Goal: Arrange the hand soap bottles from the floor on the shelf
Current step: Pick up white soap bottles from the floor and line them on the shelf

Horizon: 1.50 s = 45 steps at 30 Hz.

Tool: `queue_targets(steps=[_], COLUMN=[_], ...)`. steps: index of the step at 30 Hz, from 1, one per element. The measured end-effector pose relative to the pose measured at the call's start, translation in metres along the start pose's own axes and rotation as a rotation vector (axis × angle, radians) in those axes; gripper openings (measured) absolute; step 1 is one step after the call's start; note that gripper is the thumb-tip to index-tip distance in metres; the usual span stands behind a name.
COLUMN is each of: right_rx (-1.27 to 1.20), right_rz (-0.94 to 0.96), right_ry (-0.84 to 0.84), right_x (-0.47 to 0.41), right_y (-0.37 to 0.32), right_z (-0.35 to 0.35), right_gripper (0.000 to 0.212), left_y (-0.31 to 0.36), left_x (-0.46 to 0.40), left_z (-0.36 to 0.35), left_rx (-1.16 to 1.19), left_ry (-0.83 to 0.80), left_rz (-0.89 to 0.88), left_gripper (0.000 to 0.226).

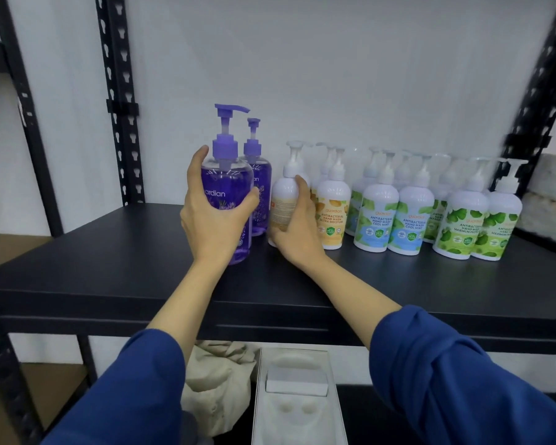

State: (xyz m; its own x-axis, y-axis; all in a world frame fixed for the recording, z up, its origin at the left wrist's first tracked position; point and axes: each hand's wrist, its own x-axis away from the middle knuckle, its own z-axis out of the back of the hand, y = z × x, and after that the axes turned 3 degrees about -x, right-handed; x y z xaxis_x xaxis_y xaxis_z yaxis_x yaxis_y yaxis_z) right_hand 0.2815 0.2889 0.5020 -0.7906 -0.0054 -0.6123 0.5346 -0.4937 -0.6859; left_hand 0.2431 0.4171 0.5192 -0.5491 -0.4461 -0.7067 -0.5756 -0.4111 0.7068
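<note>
Up on the black shelf, our left hand wraps its grip around a purple soap bottle, standing upright just in front of a second purple bottle. Our right hand closes on a white bottle turned label-away; its base seems to rest on the shelf. Further right stand orange-, blue- and green-labelled bottles in rows.

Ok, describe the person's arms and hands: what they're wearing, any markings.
Both hands, left hand and right hand, are bare: no gloves, rings or watch show. Each arm wears a plain blue sleeve, the left sleeve and right sleeve, pushed up and bunched below the elbow, forearms uncovered. No logos or markings.
</note>
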Motion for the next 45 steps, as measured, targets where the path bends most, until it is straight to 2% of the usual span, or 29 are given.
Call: queue_targets(steps=[5, 8, 15, 29, 36, 41, 45], right_rx=[0.084, 0.025, -0.173, 0.264, 0.204, 0.038, 0.064], right_rz=[0.037, 0.024, -0.016, -0.006, 0.022, -0.012, 0.006], right_ry=[0.071, 0.131, 0.039, 0.153, 0.165, 0.169, 0.144], right_x=[0.0065, 0.0073, 0.0013, -0.0011, 0.0014, 0.0031, 0.0053], right_y=[-0.0011, -0.0016, -0.0003, -0.0037, -0.002, -0.0064, -0.0068], right_z=[0.0034, 0.0044, -0.0012, -0.0048, -0.001, 0.0017, 0.002], right_gripper=[0.087, 0.085, 0.088, 0.081, 0.08, 0.081, 0.081], left_y=[0.0009, 0.0009, 0.0007, -0.0004, -0.0008, -0.0008, -0.0009], left_x=[0.0004, 0.0001, 0.0005, 0.0001, -0.0002, 0.0006, 0.0007], left_z=[0.0, 0.0004, 0.0006, -0.001, -0.0006, 0.0, -0.0001], left_rx=[0.0, 0.011, 0.015, 0.004, 0.014, 0.023, 0.028], left_ry=[-0.004, -0.002, 0.003, -0.019, -0.008, -0.008, -0.005], left_rz=[0.005, 0.002, -0.01, -0.046, -0.052, -0.049, -0.05], left_gripper=[0.08, 0.08, 0.08, 0.079, 0.079, 0.079, 0.079])
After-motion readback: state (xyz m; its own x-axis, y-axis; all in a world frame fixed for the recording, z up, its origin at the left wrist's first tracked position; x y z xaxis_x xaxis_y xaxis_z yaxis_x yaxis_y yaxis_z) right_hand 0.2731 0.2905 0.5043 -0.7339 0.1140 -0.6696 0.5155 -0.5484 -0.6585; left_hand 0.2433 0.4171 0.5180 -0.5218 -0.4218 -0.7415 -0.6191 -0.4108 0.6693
